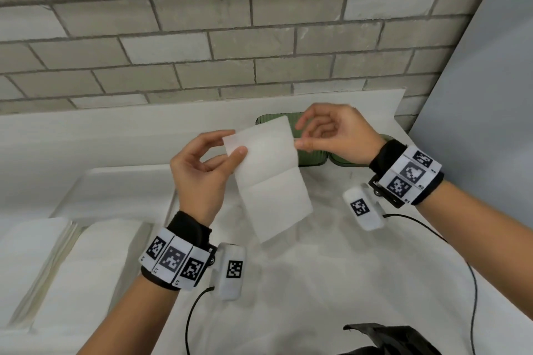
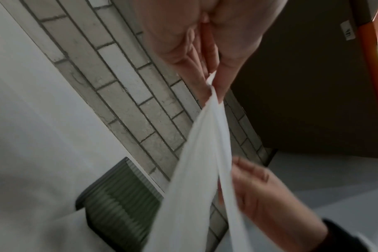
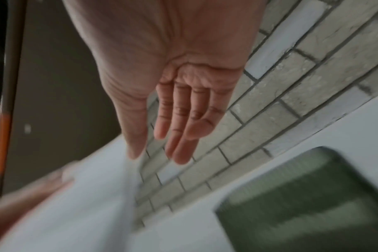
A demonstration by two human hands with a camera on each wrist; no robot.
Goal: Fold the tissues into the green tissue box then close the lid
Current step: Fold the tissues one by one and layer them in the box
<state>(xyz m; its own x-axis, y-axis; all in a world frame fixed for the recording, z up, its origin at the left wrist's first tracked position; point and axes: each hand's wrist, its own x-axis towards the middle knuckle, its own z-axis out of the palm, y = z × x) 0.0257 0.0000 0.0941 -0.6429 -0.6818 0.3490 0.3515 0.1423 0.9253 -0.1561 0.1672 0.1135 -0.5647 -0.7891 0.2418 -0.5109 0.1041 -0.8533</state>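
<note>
I hold a white tissue point(image 1: 271, 176) up in the air, creased across its middle, in front of the ribbed green tissue box point(image 1: 311, 157). My left hand point(image 1: 235, 143) pinches its upper left corner between thumb and fingers; the left wrist view shows that pinch point(image 2: 211, 85) with the tissue point(image 2: 196, 170) hanging below it. My right hand point(image 1: 300, 134) is at the tissue's right edge, thumb tip touching it, fingers spread and loosely extended. In the right wrist view that hand point(image 3: 155, 153) is open beside the blurred tissue point(image 3: 76, 204). The box point(image 2: 119, 204) point(image 3: 302, 204) stands by the wall.
A green piece point(image 1: 344, 161), probably the lid, lies right of the box under my right wrist. Stacks of white tissues point(image 1: 86, 268) lie at the lower left. A brick wall point(image 1: 230, 37) backs the white table point(image 1: 331, 268). A black object point(image 1: 389, 337) sits at the near edge.
</note>
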